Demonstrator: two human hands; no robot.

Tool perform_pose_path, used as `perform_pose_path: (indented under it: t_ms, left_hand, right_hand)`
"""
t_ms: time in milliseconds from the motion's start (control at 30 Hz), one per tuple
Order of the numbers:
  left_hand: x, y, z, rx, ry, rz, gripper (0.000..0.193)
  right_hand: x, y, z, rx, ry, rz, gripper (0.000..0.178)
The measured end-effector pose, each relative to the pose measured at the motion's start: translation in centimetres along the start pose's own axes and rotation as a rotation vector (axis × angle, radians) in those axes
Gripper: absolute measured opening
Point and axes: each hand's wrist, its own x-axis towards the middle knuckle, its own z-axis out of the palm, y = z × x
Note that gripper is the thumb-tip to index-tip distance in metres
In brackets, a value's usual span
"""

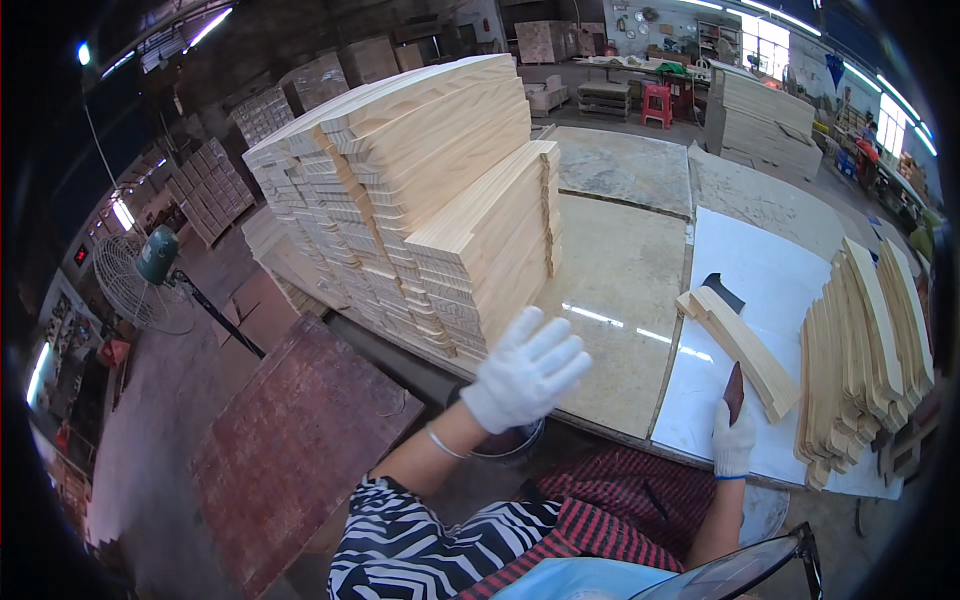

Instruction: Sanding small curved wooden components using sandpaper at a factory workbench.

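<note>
My left hand [527, 370], in a white glove, is open with its fingers spread, held in front of the near end of a tall stack of pale wooden boards [445, 150]. In my gloved right hand [734, 445] is a pointed, dark reddish-brown piece [735, 390] that looks like folded sandpaper; part of the grip is hidden. Beside that hand, a curved wooden strip [745, 350] lies on a white sheet [720, 250]. A dark curled scrap [724, 291] rests by the strip's far end. Several curved wooden pieces [850, 370] stand bunched to the right.
The worktable [620, 270] has a glossy, pale top. On the left are a standing fan [150, 265] and a reddish-brown board [300, 450]. Further off stand a red stool [656, 104], another board stack [760, 120] and piled cartons [210, 190].
</note>
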Motion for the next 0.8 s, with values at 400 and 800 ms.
perform_pose_path:
  t_ms: [400,800]
  left_hand:
    - [2.4,-10.8,-12.3,0.183,-0.382,-0.242,0.066]
    - [6.7,-11.9,-13.9,0.081,-0.492,-0.262,0.064]
  right_hand:
    - [0.1,1.1,0.9,-0.022,0.036,0.007,0.029]
    - [-0.2,-0.1,0.7,-0.054,0.055,0.008,0.034]
